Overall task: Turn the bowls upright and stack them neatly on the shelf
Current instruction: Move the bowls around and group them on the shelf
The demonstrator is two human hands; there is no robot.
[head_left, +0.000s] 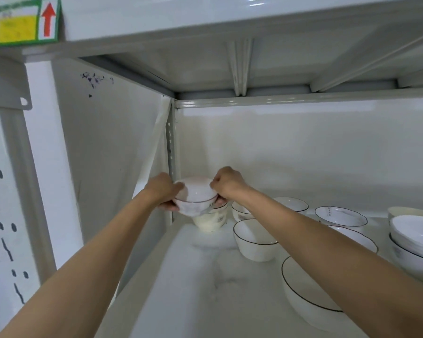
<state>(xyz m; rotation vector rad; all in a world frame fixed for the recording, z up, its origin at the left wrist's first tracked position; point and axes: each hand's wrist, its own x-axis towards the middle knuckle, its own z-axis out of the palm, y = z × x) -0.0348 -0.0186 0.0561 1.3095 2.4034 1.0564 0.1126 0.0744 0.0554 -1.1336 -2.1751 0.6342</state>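
White bowl (195,200), upright, gripped by both the left hand (163,190) and right hand (226,185), hovers over the corner stack (210,222); several bowls alongside remain unstacked on the shelf (181,276).

Two bare hands: left hand (165,191), right hand (226,185). One raised white ceramic bowl (195,197) with a thin dark rim line. One cream round bowl (209,223) below it. Six more white dark-rimmed bowls standing singly: small bowl (239,213), rear bowl (291,203), wavy-edged bowl (340,215), deep bowl (254,242), arm-covered bowl (354,237), large front bowl (310,296). One stack of white bowls (415,237) at far right, at least three, exact number unclear. One green-edged paper label (22,20) with one red arrow (48,19) and one yellow patch (16,29).
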